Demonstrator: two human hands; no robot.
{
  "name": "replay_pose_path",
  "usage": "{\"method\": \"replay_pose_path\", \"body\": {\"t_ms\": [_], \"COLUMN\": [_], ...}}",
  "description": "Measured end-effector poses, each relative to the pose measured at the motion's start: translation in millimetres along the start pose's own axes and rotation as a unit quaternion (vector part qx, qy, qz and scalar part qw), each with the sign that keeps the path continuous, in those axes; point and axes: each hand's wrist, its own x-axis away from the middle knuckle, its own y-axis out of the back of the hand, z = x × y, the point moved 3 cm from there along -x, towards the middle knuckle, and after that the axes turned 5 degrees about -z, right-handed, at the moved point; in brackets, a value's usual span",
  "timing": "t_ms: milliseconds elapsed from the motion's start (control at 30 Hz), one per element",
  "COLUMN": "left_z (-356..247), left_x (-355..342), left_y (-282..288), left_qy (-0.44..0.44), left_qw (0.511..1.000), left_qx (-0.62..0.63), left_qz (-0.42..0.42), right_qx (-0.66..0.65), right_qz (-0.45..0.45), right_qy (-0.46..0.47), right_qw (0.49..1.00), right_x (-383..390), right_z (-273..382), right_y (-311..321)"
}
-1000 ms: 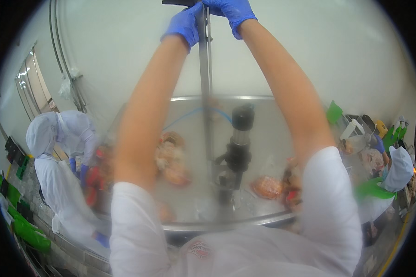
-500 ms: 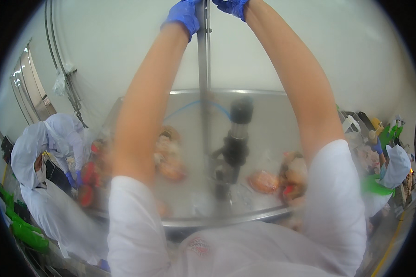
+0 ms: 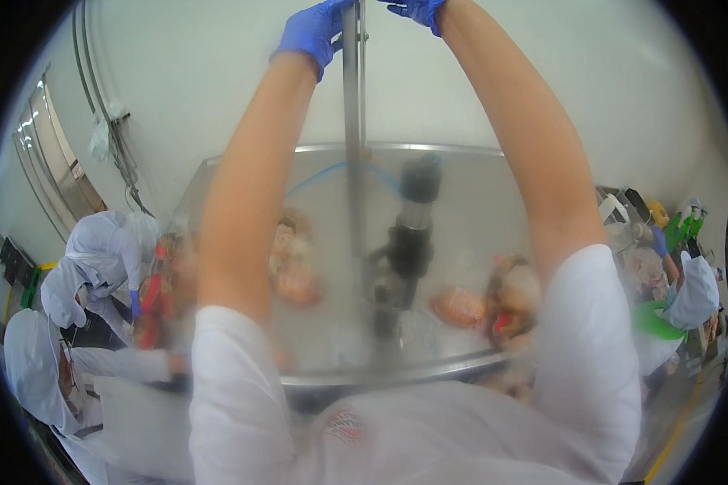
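Both my arms reach up to the top edge of the view, in blue gloves. My left hand (image 3: 310, 36) is closed at the left side of an upright metal pole (image 3: 351, 89), thumb against it; its fingertips run out of view. Right of the pole, my right hand (image 3: 422, 11) points its fingers toward it, apart from the visible part of the pole. The top edge cuts off that hand, so its grip is hidden. Beyond my chest, a black and silver cylindrical fitting (image 3: 413, 234) stands beside the pole, blurred over a pale metal-rimmed table (image 3: 453, 369).
Orange-brown wrapped bundles (image 3: 459, 307) lie on the table at both sides. A thin blue hose (image 3: 319, 175) curves behind the pole. White-clad co-workers (image 3: 109, 242) stand close on my left; another person (image 3: 692, 291) is at the right. Cables (image 3: 97, 89) run along the wall.
My left hand has shifted slightly left and down, my right slightly right and down. At the left, the co-workers have moved; one now extends an arm toward the table.
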Motion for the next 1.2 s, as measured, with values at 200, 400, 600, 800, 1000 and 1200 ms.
{"method": "replay_pose_path", "body": {"t_ms": [200, 400, 600, 800, 1000, 1200], "left_z": [2, 14, 27, 35, 42, 64], "left_x": [8, 7, 13, 33, 31, 37], "left_y": [35, 59, 45, 28, 43, 65], "left_qy": [0.006, -0.024, -0.045, -0.058, -0.041, -0.004], "left_qw": [0.999, 0.999, 0.995, 0.994, 0.993, 0.996], "left_qx": [-0.030, 0.003, 0.086, 0.098, 0.108, 0.089], "left_qz": [0.022, 0.039, 0.037, 0.004, -0.007, -0.010], "right_qx": [-0.015, -0.063, -0.135, -0.229, -0.256, -0.162], "right_qz": [-0.035, 0.000, 0.066, 0.044, 0.063, 0.060], "right_qy": [0.009, -0.023, -0.014, -0.017, -0.035, -0.016], "right_qw": [0.999, 0.998, 0.988, 0.972, 0.964, 0.985], "right_x": [-9, -2, 31, 48, 39, 46], "right_z": [8, -29, -57, -71, -78, -92], "right_y": [-18, -40, -40, -33, -47, -63]}}
